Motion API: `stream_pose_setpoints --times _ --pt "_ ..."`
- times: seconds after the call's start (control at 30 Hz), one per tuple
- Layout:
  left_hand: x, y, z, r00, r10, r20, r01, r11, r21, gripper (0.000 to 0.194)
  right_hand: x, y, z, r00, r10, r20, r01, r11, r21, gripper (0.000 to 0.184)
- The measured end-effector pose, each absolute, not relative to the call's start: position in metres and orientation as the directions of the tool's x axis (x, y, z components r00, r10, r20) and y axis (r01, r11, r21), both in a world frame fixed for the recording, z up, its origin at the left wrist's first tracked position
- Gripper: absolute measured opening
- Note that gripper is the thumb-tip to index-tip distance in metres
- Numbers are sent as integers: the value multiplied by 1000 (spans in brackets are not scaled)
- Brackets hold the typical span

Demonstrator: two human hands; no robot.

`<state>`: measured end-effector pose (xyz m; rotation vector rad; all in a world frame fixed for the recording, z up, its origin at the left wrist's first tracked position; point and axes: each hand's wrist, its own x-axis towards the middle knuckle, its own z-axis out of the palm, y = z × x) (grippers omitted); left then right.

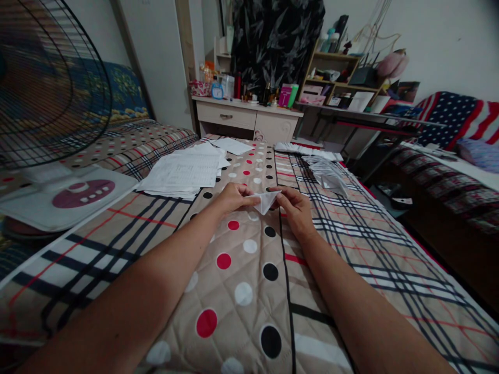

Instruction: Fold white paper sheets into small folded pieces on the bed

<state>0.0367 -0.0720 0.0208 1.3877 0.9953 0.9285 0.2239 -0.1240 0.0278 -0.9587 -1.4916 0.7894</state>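
Between my hands is a small folded piece of white paper (266,202), shaped like a triangle with its point toward me. My left hand (234,197) pinches its left corner, and my right hand (295,204) pinches the right corner. Both hands are just above the patterned bedspread (249,275). Beyond my left hand lies a loose pile of printed paper sheets (183,169), with a separate white sheet (233,146) behind it. Past my right hand, a fanned row of folded paper pieces (325,174) rests on the bedspread, near a long stack of folded paper (306,150).
At the left stands a fan (50,78) on a white base (117,182) with a purple control panel. A white dresser (230,117) holding bottles and boxes is at the far end. To the right are a shelf unit (333,55) and a narrow table (390,118).
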Motion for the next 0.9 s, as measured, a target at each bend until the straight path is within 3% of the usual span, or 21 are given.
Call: stream_pose_setpoints --times 0.17,0.33,0.47,0.7,0.9 --pt "44 -75 18 258 963 73 89 -99 991 31 222 -121 27 77 882 464 171 447 -878 21" --pt "55 -79 17 178 968 179 91 -197 976 32 224 -115 21 182 923 339 -22 349 -937 18" --pt "57 -80 16 110 977 185 127 -198 972 32 225 -115 20 127 946 299 -94 311 -946 16" --pt "56 -80 17 103 982 159 169 -175 970 33 219 -118 23 129 887 443 212 412 -886 23" --pt "56 -82 20 136 975 175 148 -195 970 31 220 -119 25 168 852 496 310 432 -847 31"
